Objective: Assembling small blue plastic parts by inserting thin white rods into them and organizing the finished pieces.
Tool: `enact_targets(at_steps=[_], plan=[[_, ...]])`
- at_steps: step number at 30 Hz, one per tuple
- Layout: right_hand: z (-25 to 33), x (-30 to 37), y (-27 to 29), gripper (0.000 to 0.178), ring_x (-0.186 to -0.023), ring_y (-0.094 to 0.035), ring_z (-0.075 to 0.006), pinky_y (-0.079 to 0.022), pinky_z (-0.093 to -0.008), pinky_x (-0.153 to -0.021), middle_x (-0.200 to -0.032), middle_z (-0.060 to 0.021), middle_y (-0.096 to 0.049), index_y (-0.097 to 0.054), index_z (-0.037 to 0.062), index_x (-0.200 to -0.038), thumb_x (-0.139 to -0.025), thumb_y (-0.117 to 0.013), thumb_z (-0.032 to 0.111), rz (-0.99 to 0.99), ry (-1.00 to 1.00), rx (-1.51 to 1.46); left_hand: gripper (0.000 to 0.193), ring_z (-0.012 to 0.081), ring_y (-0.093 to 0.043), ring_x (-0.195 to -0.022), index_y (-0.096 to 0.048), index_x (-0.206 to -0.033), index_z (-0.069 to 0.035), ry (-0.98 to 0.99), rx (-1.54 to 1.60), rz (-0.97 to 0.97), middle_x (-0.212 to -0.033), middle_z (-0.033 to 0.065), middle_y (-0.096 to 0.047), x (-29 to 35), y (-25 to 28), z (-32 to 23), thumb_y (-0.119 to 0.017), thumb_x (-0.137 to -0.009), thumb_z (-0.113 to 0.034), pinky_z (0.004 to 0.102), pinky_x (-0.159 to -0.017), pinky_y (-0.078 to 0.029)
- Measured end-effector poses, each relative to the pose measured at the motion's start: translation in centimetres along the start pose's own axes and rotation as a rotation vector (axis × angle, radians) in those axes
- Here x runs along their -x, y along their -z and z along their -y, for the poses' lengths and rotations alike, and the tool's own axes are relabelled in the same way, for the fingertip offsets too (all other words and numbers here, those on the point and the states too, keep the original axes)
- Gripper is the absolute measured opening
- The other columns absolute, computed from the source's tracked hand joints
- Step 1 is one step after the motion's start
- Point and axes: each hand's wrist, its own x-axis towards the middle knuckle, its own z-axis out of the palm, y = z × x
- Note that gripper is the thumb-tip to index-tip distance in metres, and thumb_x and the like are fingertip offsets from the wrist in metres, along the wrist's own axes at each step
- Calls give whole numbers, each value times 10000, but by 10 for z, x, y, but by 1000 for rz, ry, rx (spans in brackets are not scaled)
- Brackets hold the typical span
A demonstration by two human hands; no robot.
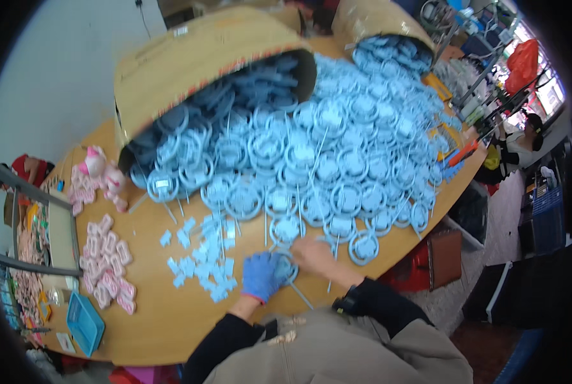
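Note:
At the table's near edge my left hand [260, 275], in a blue glove, is closed on a light blue plastic ring piece [288, 269] with a thin stem. My bare right hand [313, 255] is just right of that piece, its fingers curled and slightly blurred; what they hold, if anything, is hidden. Beyond both hands spreads a large heap of the same blue ring pieces [298, 153], many with long stems. Left of my gloved hand lie small, loose blue plastic bits [209, 256].
A cardboard box [202, 51] on its side spills blue pieces onto the wooden table [151, 326]; a second box [382, 19] does likewise. On the left are pink pieces [106, 262], a pink-and-white figure [100, 169] and a blue tray [85, 323]. A person [526, 137] is at far right.

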Motion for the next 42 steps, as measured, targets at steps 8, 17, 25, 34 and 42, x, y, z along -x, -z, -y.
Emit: enact_targets(at_steps=[8,17,25,34,42], plan=[[29,-5,-39,583,-880,-627,-382,-506,-475,-707,-948,-212,-631,-556,48,-1060,-709,-724,482,160,-232,-25,540,328,-573,-880,-582,-1105,-133,67,73,66,-963,124,-576,14,12,12,-715,-700,-466,428,-767,-468],[68,6,-30,558,-950,-609,-368,-489,-440,-803,-1034,-201,-614,-489,32,-1153,-731,-723,311,170,-255,-577,850,400,-585,-1001,-417,-1336,-2,50,332,-188,-1144,210,-589,55,-11,32,-799,-674,-374,437,-877,-480],[166,-23,14,331,-927,-598,-333,-485,-411,-771,-1008,-149,-628,-590,46,-1055,-772,-709,170,-92,516,-343,586,165,-627,-957,-556,-1203,-37,468,1115,-32,-1058,81,-668,135,66,84,-792,-747,-319,314,-822,-514],[131,-81,-68,177,-808,-615,-301,-495,-398,-706,-852,-106,-624,-640,59,-934,-780,-682,135,32,241,-274,544,243,-638,-949,-468,-1274,-83,873,2066,-986,-1140,108,-600,327,16,90,-717,-806,-204,399,-731,-581],[176,-105,-130,525,-1027,-530,-339,-464,-422,-850,-1081,-146,-548,-567,60,-1131,-655,-753,178,181,558,113,592,268,-611,-1048,-448,-1321,-100,790,2152,-1041,-1201,108,-574,323,-4,53,-719,-807,-212,466,-766,-576]])
